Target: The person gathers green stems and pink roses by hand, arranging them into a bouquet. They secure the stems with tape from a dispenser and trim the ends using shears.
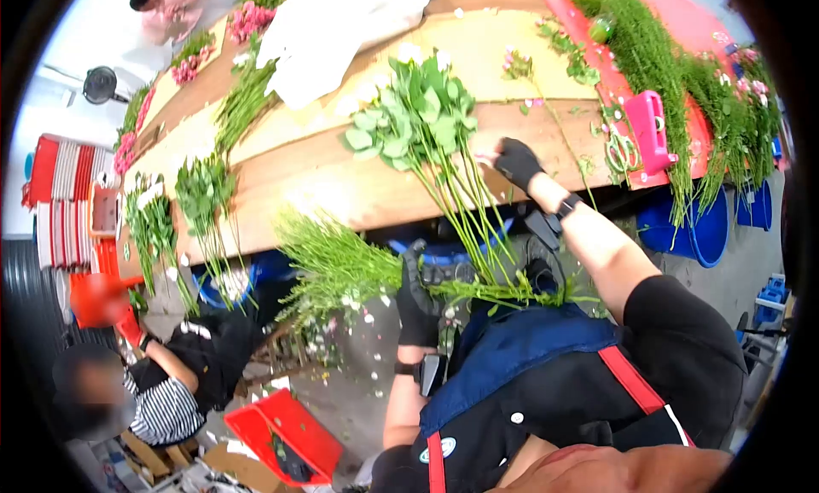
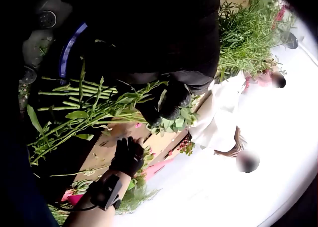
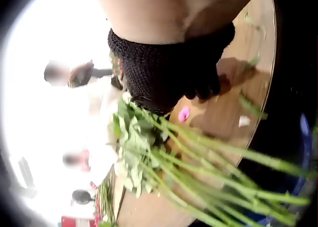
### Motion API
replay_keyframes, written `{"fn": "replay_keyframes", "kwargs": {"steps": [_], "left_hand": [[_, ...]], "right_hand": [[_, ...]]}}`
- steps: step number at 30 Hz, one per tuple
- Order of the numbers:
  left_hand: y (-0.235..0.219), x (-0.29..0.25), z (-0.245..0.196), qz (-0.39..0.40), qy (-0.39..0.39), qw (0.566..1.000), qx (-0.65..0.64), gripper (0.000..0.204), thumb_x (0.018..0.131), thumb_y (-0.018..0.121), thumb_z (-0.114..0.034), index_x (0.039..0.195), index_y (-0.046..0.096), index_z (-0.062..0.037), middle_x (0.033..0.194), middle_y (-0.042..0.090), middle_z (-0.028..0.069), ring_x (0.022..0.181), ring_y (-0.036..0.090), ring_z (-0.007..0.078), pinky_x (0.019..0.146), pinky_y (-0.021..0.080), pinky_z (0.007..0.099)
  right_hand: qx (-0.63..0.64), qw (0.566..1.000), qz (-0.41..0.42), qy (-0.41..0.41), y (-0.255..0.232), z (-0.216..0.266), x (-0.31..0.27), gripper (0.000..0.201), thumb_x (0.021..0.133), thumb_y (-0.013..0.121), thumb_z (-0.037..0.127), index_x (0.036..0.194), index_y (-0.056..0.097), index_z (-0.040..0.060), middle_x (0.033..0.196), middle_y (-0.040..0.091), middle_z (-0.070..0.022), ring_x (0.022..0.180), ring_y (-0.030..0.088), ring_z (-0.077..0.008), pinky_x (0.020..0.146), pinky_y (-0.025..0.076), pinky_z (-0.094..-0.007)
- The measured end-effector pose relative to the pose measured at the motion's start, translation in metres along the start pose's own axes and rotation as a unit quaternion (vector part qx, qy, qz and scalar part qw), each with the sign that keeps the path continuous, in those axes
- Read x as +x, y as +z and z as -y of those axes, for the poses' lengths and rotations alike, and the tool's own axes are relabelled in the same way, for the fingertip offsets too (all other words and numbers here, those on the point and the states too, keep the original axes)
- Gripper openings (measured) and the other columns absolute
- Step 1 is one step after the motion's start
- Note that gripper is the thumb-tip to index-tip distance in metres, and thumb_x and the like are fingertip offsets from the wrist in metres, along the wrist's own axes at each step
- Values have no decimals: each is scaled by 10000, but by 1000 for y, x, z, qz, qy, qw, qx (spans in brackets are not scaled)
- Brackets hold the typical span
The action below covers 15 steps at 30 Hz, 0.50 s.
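The navy apron [image 1: 520,365], matte cloth hung from flat red straps, lay closest; just beyond it the black-gloved left hand [image 1: 416,307] gripped the feathery greens [image 1: 328,258], fingers curled round the stalks, so that the wispy tops fanned out to the left and the stalk ends ran sideways to the right, in front of the body; the leafy bunch [image 1: 426,113] lay ahead and to the right of that grip, its long axis running from the person out onto the wooden table [image 1: 299,182], roughly across the line of the greens; its slim, straight stems overhung the edge, while its broad, rounded leaves rested on the grained top; the right hand [image 1: 518,163], in a ribbed knit glove, was nearer to that leafy end, just beside it, fingers loosely bent with nothing visible in them; whether it touched the bunch could not be told; a soft pink petal [image 3: 184,114] lay near that hand; farther right was a glossy pink plastic holder [image 1: 650,133] with pale green scissors [image 1: 621,153]; beyond, a crumpled white sheet [image 1: 333,41] spread over the boards.
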State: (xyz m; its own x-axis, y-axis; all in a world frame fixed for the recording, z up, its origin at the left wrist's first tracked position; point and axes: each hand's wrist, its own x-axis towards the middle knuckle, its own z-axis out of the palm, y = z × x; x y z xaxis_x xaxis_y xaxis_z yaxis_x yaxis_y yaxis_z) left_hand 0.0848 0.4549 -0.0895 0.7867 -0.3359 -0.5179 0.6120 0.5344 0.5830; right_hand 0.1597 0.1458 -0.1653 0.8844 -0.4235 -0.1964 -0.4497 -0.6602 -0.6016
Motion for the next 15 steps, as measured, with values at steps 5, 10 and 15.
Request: {"fn": "replay_keyframes", "kwargs": {"steps": [5,10,15], "left_hand": [[40,29,19,107,-150,978,-99,410,957,526,-384,1246,500,-95,1199,552,106,1102,541,293,941,467,450],[71,92,66,207,-196,957,-47,477,966,494,-414,1310,463,-85,1313,464,94,1246,475,288,932,487,469],[30,143,50,174,-133,975,26,490,942,554,-133,1395,370,-100,1314,483,133,1222,486,265,981,457,436]], "right_hand": [[-216,954,-168,125,-65,-128,-18,356,750,599,243,1059,576,68,1094,583,-192,1031,576,-351,880,471,-434],[-270,956,-44,111,-115,-145,-18,288,741,574,220,988,596,73,1028,612,-186,1037,576,-339,869,469,-425],[-336,936,40,100,-170,-152,38,306,773,556,237,1034,606,85,1062,633,-191,1023,594,-362,870,476,-425]]}}
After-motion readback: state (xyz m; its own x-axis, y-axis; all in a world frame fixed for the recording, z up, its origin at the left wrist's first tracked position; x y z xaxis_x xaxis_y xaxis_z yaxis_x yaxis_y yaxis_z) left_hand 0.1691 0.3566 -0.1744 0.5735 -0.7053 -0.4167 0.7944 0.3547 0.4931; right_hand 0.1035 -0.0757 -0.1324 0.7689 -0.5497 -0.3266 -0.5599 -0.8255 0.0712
